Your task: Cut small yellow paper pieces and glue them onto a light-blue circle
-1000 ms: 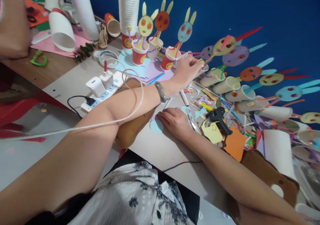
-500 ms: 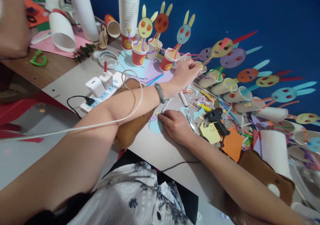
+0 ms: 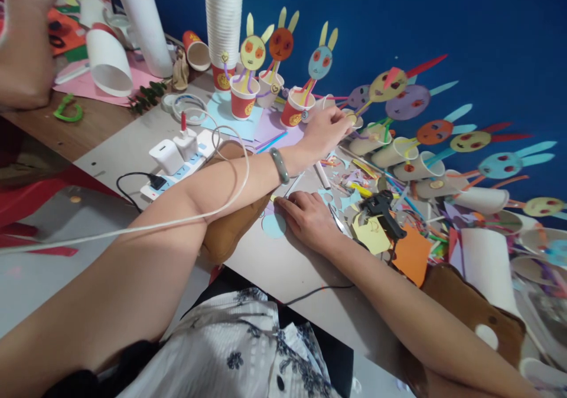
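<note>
My left hand (image 3: 325,131), a bracelet on its wrist, reaches to the row of paper-cup puppets along the wall. Its fingertips are pinched on a small yellow paper disc (image 3: 351,118) beside a cup puppet with a yellow paper head (image 3: 388,86). Lower down, my right hand (image 3: 310,218) rests on the table with its index finger stretched out. That fingertip is at a small yellow piece (image 3: 273,199), just above a light blue paper circle (image 3: 273,225). Part of the purple paper by it is covered by the fingers.
A black glue gun (image 3: 384,212) lies among paper scraps to the right. A power strip (image 3: 177,170) with chargers sits left, and a white cable (image 3: 133,229) crosses over my left arm. Tall stacked cups (image 3: 224,20) stand behind. Another person's arm (image 3: 24,49) is at upper left.
Both my hands keep nearly the same pose while the view shifts slightly. At upper left the other person's arm has shifted, and more of that hand now shows.
</note>
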`<state>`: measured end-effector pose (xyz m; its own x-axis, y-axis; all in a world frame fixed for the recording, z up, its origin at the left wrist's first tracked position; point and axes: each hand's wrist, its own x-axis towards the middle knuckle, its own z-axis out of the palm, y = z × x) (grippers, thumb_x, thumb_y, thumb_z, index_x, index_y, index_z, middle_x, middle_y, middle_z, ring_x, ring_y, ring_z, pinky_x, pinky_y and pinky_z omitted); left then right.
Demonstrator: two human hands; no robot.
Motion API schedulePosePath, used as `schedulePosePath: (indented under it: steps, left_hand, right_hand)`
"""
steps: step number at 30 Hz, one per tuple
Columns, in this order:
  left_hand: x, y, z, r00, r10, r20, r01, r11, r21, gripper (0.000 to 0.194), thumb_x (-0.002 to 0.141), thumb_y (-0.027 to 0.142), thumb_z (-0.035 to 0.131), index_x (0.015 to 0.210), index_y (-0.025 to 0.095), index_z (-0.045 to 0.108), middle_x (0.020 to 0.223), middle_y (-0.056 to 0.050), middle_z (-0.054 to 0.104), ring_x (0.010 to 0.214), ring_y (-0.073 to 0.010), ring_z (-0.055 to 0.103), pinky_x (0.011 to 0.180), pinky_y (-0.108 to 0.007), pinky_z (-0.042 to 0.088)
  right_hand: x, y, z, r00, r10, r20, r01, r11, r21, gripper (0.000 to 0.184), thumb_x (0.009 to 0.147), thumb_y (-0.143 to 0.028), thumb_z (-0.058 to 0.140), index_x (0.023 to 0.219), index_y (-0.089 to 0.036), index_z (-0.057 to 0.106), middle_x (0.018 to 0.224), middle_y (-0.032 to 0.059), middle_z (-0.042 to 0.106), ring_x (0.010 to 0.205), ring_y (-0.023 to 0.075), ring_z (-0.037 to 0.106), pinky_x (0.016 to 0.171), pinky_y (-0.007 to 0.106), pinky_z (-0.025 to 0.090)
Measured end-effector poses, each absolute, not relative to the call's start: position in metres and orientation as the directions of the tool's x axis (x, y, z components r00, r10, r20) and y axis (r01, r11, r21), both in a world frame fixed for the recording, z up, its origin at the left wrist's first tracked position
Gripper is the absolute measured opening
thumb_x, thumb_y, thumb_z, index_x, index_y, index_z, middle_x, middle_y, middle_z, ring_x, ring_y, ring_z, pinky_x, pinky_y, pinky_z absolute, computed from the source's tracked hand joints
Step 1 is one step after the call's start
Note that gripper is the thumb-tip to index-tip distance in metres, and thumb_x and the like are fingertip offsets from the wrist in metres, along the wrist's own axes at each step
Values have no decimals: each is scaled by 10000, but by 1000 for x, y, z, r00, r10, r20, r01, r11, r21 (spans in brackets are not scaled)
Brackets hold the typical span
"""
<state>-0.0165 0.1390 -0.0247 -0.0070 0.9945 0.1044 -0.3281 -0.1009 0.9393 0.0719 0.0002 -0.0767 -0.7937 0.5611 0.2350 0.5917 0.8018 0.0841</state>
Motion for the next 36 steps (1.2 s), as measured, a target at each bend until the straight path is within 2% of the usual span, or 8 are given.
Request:
schedulePosePath:
  steps: [3,9,13,16,21,26,31,36]
  left_hand:
    - [-15,140,-28,25,983,180,-287,-166,944,254,851,96,549,635,187,452,627,23,507,623,-88,466,662,-274,396]
    - [-17,137,-26,37,984,175,-281,-158,947,248,847,93,542,635,186,455,623,14,506,634,-93,468,674,-283,399]
    - [-17,139,-26,42,987,156,-283,-138,949,235,853,104,541,651,188,457,636,13,510,652,-99,493,697,-288,414]
    - [-16,141,-27,49,987,155,-271,-137,953,219,841,98,547,655,182,469,656,9,529,654,-97,507,704,-285,425]
    - [-17,139,-27,49,986,159,-289,-138,947,240,857,101,549,653,183,453,635,16,528,635,-86,489,688,-266,425]
    - [-18,139,-26,48,987,152,-247,-136,960,230,856,98,552,662,181,462,650,16,553,646,-82,500,684,-251,421]
    - [-17,142,-27,48,984,173,-250,-156,956,243,868,116,552,651,181,465,649,14,544,639,-81,502,689,-258,429]
    - [-16,142,-28,57,983,177,-275,-155,949,239,866,117,549,649,181,472,657,0,559,648,-91,516,699,-285,446]
  right_hand:
    - [72,0,-76,-784,572,241,605,791,90,308,996,-183,446,1190,-146,682,915,120,635,797,218,513,701,361,308]
    - [67,-2,-73,-797,566,209,592,801,91,323,990,-182,464,1227,-166,681,920,122,622,798,221,509,700,364,307]
    - [71,7,-74,-760,602,243,633,772,65,304,976,-183,476,1182,-171,699,907,114,612,781,217,503,705,363,314]
    - [76,19,-74,-744,618,253,660,739,136,301,978,-159,459,1151,-154,706,923,127,635,782,221,504,717,369,314]
    - [76,34,-67,-832,525,178,554,784,279,273,974,-130,461,941,-148,732,805,103,633,753,225,489,699,375,288]
    - [71,36,-57,-885,448,124,465,856,225,314,981,-104,424,798,-162,672,768,81,604,697,200,453,688,366,286]
    - [64,33,-60,-903,395,170,423,884,198,322,1017,-189,424,809,-158,668,758,73,593,703,194,456,712,367,297]
    - [62,30,-61,-900,403,165,433,867,247,332,1021,-188,407,877,-141,702,775,83,619,716,199,479,714,369,296]
